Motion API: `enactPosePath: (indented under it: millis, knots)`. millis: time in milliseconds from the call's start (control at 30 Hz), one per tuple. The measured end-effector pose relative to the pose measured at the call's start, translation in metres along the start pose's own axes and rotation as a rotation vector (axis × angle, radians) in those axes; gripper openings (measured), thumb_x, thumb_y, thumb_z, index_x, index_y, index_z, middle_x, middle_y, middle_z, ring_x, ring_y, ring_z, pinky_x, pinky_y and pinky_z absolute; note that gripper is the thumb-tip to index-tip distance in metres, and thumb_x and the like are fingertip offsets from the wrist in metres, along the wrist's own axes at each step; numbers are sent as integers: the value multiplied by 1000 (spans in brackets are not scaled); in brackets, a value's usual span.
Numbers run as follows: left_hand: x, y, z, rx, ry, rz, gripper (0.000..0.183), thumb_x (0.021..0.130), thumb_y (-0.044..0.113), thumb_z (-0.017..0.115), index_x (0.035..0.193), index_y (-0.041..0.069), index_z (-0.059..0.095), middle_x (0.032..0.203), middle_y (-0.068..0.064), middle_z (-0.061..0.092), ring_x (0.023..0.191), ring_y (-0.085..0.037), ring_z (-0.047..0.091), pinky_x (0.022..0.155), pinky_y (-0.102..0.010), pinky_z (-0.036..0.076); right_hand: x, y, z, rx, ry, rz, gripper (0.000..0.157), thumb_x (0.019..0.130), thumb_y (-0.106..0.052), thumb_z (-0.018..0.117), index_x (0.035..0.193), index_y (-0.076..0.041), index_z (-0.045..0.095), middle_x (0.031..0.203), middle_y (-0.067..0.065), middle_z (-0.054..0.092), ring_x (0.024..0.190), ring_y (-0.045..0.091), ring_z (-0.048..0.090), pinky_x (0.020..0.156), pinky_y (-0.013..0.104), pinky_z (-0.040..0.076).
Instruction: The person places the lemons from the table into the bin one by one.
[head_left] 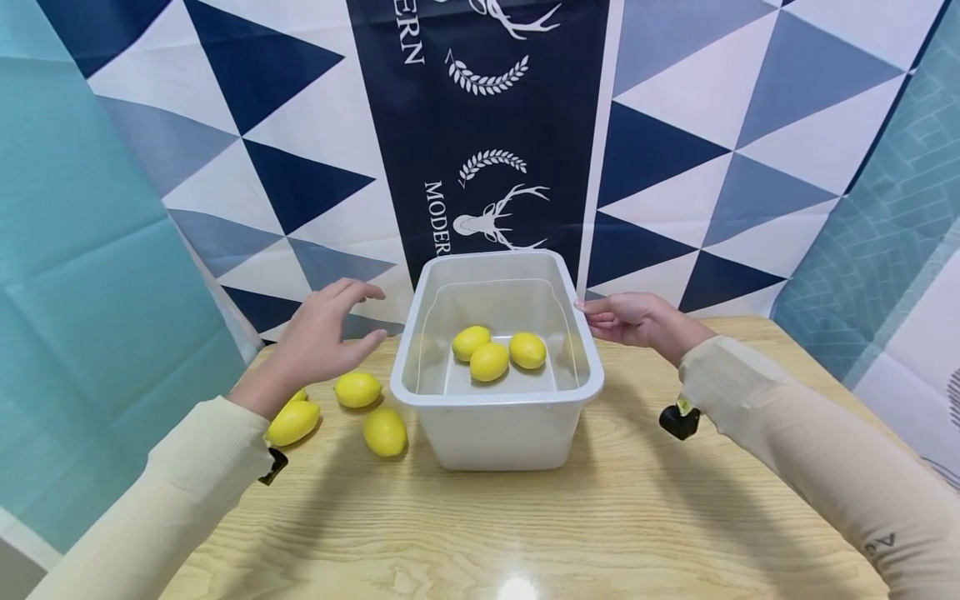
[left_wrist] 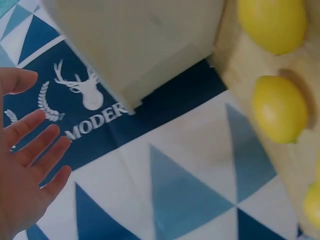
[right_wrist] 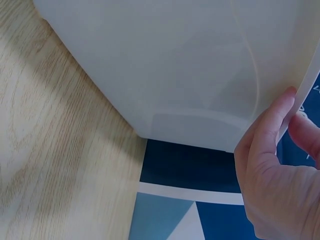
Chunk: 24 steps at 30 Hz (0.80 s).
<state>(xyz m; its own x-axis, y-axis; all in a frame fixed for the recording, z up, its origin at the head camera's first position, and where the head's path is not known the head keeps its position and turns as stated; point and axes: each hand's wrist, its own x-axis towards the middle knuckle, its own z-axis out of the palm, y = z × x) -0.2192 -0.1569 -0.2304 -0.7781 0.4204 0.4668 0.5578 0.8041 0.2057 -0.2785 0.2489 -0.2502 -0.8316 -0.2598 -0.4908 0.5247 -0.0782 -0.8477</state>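
A white plastic bin [head_left: 498,435] stands on the table with three lemons [head_left: 489,362] on its floor. My right hand [head_left: 637,318] pinches the bin's right rim near the back corner; in the right wrist view the thumb and fingers of that hand [right_wrist: 280,165] lie on either side of the rim. To the left of the bin, my left hand [head_left: 318,333] is raised with its fingers spread and holds nothing. Below it, several lemons lie on the table, among them a front lemon [head_left: 386,432], one behind it [head_left: 357,389] and one by the left sleeve [head_left: 293,423].
The wooden table [head_left: 480,525] reaches back to a patterned cloth [head_left: 300,167] with triangles and a dark deer panel, close behind the bin. A teal cloth [head_left: 112,292] hangs on the left side. Dark wrist-worn pieces show under both cuffs.
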Motion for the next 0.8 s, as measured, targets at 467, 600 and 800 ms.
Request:
enactPosePath:
  millis: [467, 600, 800]
  knots:
    - [-42, -26, 62, 43, 296, 140, 45, 78, 25, 70, 117, 5, 63, 117, -13, 65, 109, -33, 58, 92, -52, 44, 1, 0, -1, 6, -10, 7, 23, 97, -10, 58, 77, -12, 69, 76, -1, 72, 72, 7, 70, 74, 18, 59]
    - [-51, -30, 73, 78, 286, 157, 45, 78, 30, 69, 114, 5, 64, 113, -12, 65, 104, -33, 59, 87, -50, 45, 1, 0, -1, 14, -10, 11, 23, 97, -10, 57, 77, -12, 69, 76, -1, 72, 73, 8, 70, 75, 18, 59]
    - [-62, -36, 83, 94, 212, 222, 48, 75, 30, 71, 117, 8, 63, 116, -11, 64, 109, -32, 58, 94, -53, 47, 2, 0, -1, 22, -18, 8, 23, 97, -10, 57, 77, -12, 69, 77, -1, 72, 73, 7, 70, 75, 18, 59]
